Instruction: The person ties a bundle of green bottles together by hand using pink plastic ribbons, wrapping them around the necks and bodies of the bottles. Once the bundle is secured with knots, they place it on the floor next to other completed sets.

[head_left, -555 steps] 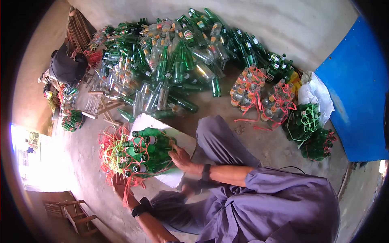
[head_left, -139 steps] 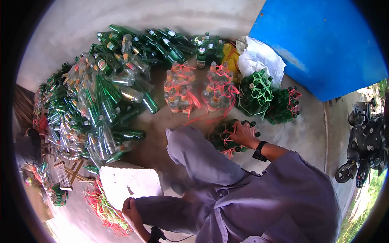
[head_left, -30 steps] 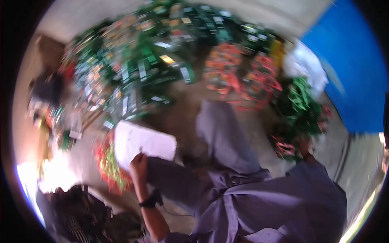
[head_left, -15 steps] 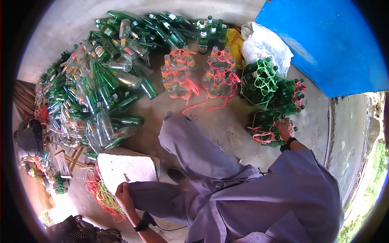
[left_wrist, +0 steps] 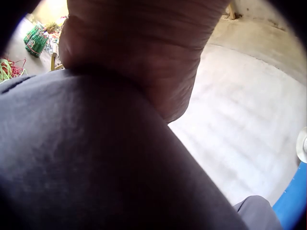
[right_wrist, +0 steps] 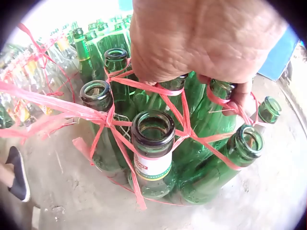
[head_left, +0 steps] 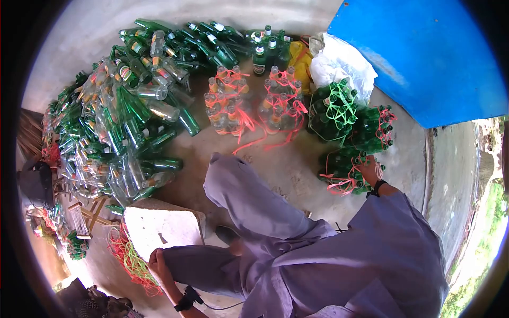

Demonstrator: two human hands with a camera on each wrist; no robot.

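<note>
At the right of the head view stands a bundle of green bottles [head_left: 335, 160] tied with pink plastic twine. My right hand [head_left: 369, 168] holds it from above; in the right wrist view its fingers curl between the bottle necks, under the pink twine [right_wrist: 187, 115]. Close behind it stand a bundle tied in light green twine [head_left: 339, 108] and another tied in red. My left hand [head_left: 160, 265] rests on the left knee, fingers loosely bent and holding nothing; the left wrist view has its palm [left_wrist: 134, 43] against the trouser leg.
Two pink-tied bundles of clear bottles [head_left: 225, 108] stand mid-floor. A large heap of loose bottles [head_left: 127, 106] lies along the wall. A white block [head_left: 143, 225] and a twine pile [head_left: 130, 259] are at left. A white sack [head_left: 342, 63] leans near a blue board [head_left: 413, 58].
The bundle was on the white block between both hands, then on the floor by the right knee. It has since moved right, beside the green bundles. The left hand stays on the knee.
</note>
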